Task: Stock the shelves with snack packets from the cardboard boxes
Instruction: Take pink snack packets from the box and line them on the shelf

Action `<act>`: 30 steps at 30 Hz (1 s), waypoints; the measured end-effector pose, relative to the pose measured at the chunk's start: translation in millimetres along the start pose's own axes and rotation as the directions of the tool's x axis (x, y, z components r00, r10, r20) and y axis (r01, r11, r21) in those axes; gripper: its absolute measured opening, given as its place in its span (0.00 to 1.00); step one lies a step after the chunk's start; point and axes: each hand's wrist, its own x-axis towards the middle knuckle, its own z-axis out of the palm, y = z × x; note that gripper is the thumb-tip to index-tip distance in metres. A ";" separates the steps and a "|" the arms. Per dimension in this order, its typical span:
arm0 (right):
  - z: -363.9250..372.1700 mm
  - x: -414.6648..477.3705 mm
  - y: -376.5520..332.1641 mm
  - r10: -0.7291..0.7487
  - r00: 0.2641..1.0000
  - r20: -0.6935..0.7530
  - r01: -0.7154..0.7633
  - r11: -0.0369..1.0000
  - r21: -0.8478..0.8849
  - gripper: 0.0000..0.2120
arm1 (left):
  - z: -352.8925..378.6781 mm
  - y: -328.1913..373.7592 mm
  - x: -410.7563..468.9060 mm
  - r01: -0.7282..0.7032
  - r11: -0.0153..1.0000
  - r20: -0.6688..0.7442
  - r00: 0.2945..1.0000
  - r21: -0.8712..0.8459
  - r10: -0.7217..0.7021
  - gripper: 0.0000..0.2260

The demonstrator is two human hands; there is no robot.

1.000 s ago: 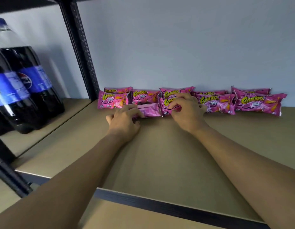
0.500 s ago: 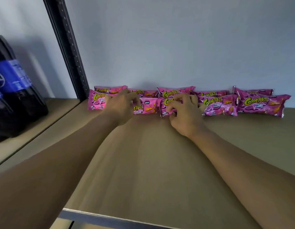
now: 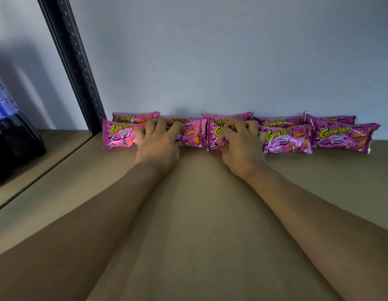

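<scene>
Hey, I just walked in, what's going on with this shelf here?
A person is stocking the shelf with pink snack packets, lined up in two rows against the wall. The left hand curls over the second packet in the front row, and the right hand pinches the third packet beside it, seemingly squaring them up. No cardboard box is in view. A cola bottle stands on the neighbouring shelf to the left.

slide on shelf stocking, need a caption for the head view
Left hand and right hand each grip a pink snack packet in the row at the back of the shelf.
</scene>
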 end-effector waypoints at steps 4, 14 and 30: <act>1.9 2.3 -0.3 -0.008 1.000 -0.007 0.008 1.000 -0.001 0.08 | 6.5 1.1 -2.2 0.032 0.999 -0.042 0.999 0.010 -0.032 0.16; 11.2 5.3 3.9 -0.106 0.994 -0.032 0.105 0.994 -0.019 0.27 | 10.2 1.9 -3.1 0.011 1.000 -0.053 0.999 -0.005 -0.012 0.17; -6.3 -0.4 -5.9 0.020 0.993 -0.117 -0.017 1.000 0.025 0.16 | -7.0 20.5 -18.0 0.012 0.999 -0.100 0.995 -0.035 -0.016 0.17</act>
